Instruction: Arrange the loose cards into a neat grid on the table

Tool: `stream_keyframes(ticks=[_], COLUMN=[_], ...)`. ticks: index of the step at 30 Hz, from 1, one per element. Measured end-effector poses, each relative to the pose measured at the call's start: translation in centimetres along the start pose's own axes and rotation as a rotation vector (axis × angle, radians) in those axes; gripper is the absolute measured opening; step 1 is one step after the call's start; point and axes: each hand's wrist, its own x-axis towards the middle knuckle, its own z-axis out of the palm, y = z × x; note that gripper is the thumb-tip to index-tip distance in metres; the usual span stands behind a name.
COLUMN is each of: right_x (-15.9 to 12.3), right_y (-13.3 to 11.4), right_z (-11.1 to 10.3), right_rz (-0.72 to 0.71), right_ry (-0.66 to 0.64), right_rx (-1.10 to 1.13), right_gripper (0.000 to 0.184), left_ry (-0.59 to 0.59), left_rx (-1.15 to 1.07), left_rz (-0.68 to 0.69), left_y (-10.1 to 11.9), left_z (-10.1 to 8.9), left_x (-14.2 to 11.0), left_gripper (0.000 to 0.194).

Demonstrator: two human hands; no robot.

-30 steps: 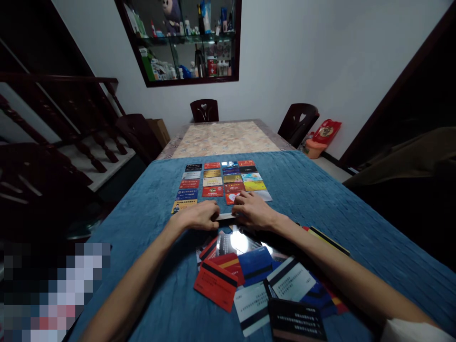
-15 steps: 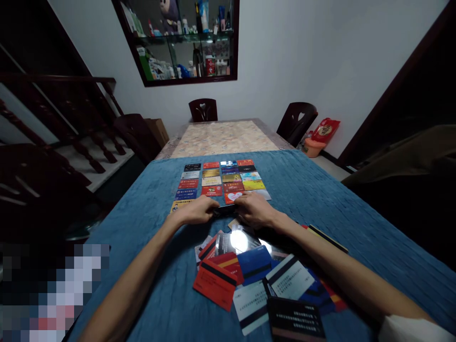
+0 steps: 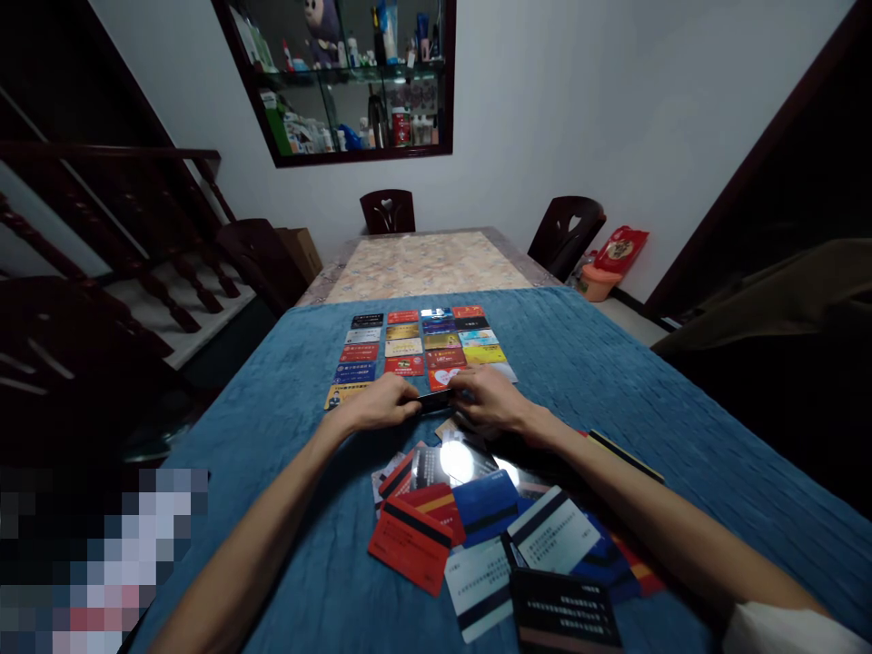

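Observation:
A dark card [image 3: 434,401] is pinched between both my hands, close above the blue cloth. My left hand [image 3: 382,402] is closed on its left end, my right hand [image 3: 491,398] on its right end. Just beyond my fingers, colourful cards lie face up in four columns; a red card with a white heart [image 3: 446,377] is partly under my right fingers. A yellow card [image 3: 341,396] lies beside my left hand. Nearer to me is a loose, overlapping pile with a red card [image 3: 411,543], a blue card [image 3: 486,505], a pale card [image 3: 555,530] and a black card [image 3: 565,609].
The blue cloth [image 3: 272,381] covers the near part of a table with a patterned top [image 3: 436,259]. Dark wooden chairs [image 3: 388,211] stand around it. A red bag and an orange tub [image 3: 599,283] sit on the floor at right.
Both hands stay almost in place. The dark card between them has tilted slightly, and its right end sits a little higher. The laid-out cards and the pile look unchanged.

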Motion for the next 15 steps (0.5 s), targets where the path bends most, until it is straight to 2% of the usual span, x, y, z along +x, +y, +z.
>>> stream_keyframes(ticks=[9, 15], right_x=[-0.1, -0.2], right_y=[-0.1, -0.2], right_z=[0.0, 0.2], right_rz=[-0.085, -0.115], right_ry=[0.201, 0.256], right_rx=[0.101, 0.084], right_gripper=[0.011, 0.013], left_ry=[0.124, 0.261], left_rx=[-0.071, -0.118], left_rz=[0.055, 0.071], left_y=[0.6, 1.4], left_z=[0.7, 1.4], left_x=[0.4, 0.7], left_gripper=[0.022, 0.021])
